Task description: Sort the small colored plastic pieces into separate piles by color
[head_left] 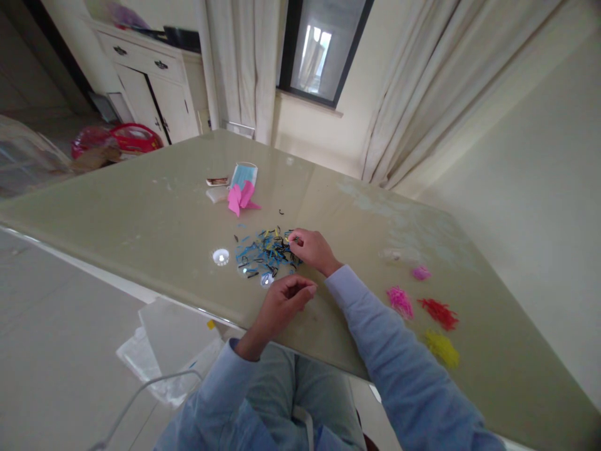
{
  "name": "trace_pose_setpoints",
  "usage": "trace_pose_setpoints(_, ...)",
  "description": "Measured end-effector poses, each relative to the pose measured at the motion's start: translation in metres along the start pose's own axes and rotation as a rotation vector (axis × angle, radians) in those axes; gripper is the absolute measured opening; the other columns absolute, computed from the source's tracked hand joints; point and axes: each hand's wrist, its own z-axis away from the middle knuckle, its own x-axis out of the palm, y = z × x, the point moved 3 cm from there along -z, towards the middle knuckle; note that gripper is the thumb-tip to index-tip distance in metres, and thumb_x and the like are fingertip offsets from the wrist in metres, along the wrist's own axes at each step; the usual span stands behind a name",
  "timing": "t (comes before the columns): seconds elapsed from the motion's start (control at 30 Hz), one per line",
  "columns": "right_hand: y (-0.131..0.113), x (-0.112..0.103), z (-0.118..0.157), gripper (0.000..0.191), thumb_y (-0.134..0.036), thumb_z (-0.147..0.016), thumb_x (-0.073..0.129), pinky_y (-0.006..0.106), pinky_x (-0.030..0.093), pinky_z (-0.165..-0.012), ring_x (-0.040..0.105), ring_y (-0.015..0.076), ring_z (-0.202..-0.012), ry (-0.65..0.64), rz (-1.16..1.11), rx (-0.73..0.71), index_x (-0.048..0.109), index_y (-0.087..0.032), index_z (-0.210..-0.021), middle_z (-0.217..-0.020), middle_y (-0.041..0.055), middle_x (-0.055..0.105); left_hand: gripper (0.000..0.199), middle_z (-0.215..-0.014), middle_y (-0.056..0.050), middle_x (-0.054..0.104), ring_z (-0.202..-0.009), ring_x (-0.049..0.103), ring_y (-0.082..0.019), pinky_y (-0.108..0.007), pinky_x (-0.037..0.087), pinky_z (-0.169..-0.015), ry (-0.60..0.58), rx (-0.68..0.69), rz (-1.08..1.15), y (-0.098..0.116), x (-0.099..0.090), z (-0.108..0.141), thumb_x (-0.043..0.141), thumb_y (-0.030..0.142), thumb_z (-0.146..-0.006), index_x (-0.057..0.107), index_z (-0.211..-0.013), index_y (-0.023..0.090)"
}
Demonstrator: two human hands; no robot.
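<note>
A loose pile of small blue, black and yellow bands (pixel 265 252) lies on the table in front of me. My right hand (pixel 313 249) is at the pile's right edge, its fingers pinched together; what they hold, if anything, is too small to tell. Nearer to me, my left hand (pixel 287 302) hovers by the table's front edge with thumb and fingertips together, and I cannot make out anything between them. Off to the right lie separate heaps: pink (pixel 400 302), red (pixel 439 313) and yellow (pixel 441 348), with a small purple-pink bundle (pixel 421 272) behind them.
Beyond the pile are a pink paper piece (pixel 240 198), a blue face mask (pixel 244 175) and a small box (pixel 216 182). A crumpled clear bag (pixel 400 255) lies to the right. The glossy table (pixel 141 219) ends close to my lap.
</note>
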Motion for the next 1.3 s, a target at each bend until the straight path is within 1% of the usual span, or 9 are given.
trace_pose_setpoints(0.27, 0.012, 0.001, 0.01, 0.019, -0.037, -0.08, 0.061, 0.023, 0.04, -0.059, 0.053, 0.0117, -0.06, 0.079, -0.436, 0.083, 0.064, -0.018, -0.077, -0.066, -0.0016, 0.062, 0.033, -0.063, 0.0, 0.06, -0.051, 0.048, -0.008, -0.02, 0.039, -0.048, 0.021, 0.007, -0.014, 0.0, 0.0, 0.0, 0.072, 0.047, -0.075, 0.071, -0.079, 0.014)
trace_pose_setpoints(0.37, 0.016, -0.003, 0.016, 0.025, -0.044, -0.08, 0.06, 0.022, 0.032, -0.046, 0.041, 0.0094, -0.044, 0.06, -0.593, 0.176, 0.06, -0.019, -0.077, -0.05, -0.0074, 0.047, 0.034, -0.064, -0.001, 0.062, -0.052, 0.049, -0.009, -0.021, 0.04, -0.048, 0.026, 0.004, -0.024, 0.0, -0.001, 0.0, 0.073, 0.048, -0.074, 0.071, -0.08, 0.014)
trace_pose_setpoints(0.47, 0.019, -0.009, 0.025, 0.028, -0.048, -0.078, 0.061, 0.021, 0.025, -0.038, 0.03, 0.0076, -0.037, 0.034, -0.71, 0.248, 0.059, -0.02, -0.077, -0.044, -0.0106, 0.038, 0.034, -0.064, -0.001, 0.062, -0.052, 0.049, -0.009, -0.021, 0.04, -0.048, 0.027, 0.01, -0.043, 0.001, -0.001, 0.0, 0.073, 0.048, -0.073, 0.071, -0.08, 0.014)
trace_pose_setpoints(0.7, 0.029, -0.01, 0.032, 0.033, -0.049, -0.072, 0.07, 0.021, 0.02, -0.037, 0.028, 0.0064, -0.038, 0.12, -0.791, 0.307, 0.068, -0.017, -0.08, -0.043, -0.01, 0.039, 0.033, -0.062, 0.0, 0.061, -0.051, 0.048, -0.009, -0.02, 0.039, -0.047, 0.048, 0.017, -0.094, 0.002, 0.0, 0.001, 0.073, 0.048, -0.074, 0.071, -0.08, 0.015)
trace_pose_setpoints(0.8, 0.033, -0.006, 0.026, 0.032, -0.047, -0.071, 0.072, 0.021, 0.025, -0.04, 0.038, 0.0083, -0.042, 0.173, -0.77, 0.31, 0.073, -0.016, -0.078, -0.046, -0.0063, 0.048, 0.034, -0.063, 0.0, 0.061, -0.052, 0.049, -0.009, -0.021, 0.04, -0.048, 0.045, 0.012, -0.102, 0.002, 0.0, 0.0, 0.073, 0.049, -0.073, 0.071, -0.079, 0.015)
trace_pose_setpoints(0.97, 0.035, -0.001, 0.02, 0.028, -0.041, -0.065, 0.075, 0.023, 0.041, -0.055, 0.057, 0.0135, -0.061, 0.214, -0.771, 0.29, 0.075, -0.016, -0.075, -0.065, 0.0007, 0.067, 0.033, -0.062, 0.0, 0.061, -0.052, 0.049, -0.01, -0.021, 0.039, -0.048, 0.048, 0.016, -0.127, 0.002, -0.001, 0.0, 0.072, 0.047, -0.075, 0.071, -0.079, 0.015)
trace_pose_setpoints(1.07, 0.035, -0.001, 0.022, 0.028, -0.041, -0.064, 0.076, 0.022, 0.038, -0.052, 0.053, 0.0114, -0.056, 0.215, -0.816, 0.315, 0.071, -0.016, -0.074, -0.059, -0.0018, 0.063, 0.033, -0.062, 0.0, 0.06, -0.052, 0.049, -0.009, -0.021, 0.039, -0.048, 0.05, 0.008, -0.124, 0.002, -0.001, 0.0, 0.072, 0.047, -0.075, 0.07, -0.079, 0.015)
trace_pose_setpoints(1.2, 0.03, -0.01, 0.032, 0.031, -0.046, -0.067, 0.073, 0.021, 0.023, -0.04, 0.033, 0.0061, -0.039, 0.164, -0.916, 0.369, 0.063, -0.018, -0.077, -0.047, -0.0099, 0.044, 0.032, -0.061, 0.0, 0.06, -0.051, 0.049, -0.009, -0.021, 0.039, -0.048, 0.053, 0.002, -0.128, 0.003, -0.001, 0.0, 0.073, 0.046, -0.074, 0.071, -0.08, 0.015)
trace_pose_setpoints(1.3, 0.02, -0.022, 0.05, 0.031, -0.047, -0.07, 0.071, 0.019, 0.025, -0.038, 0.037, 0.0048, -0.039, 0.081, -1.056, 0.365, 0.059, -0.019, -0.077, -0.055, -0.0086, 0.05, 0.031, -0.062, 0.0, 0.06, -0.051, 0.049, -0.009, -0.021, 0.039, -0.048, 0.07, 0.003, -0.123, 0.004, -0.001, 0.001, 0.073, 0.045, -0.075, 0.071, -0.08, 0.015)
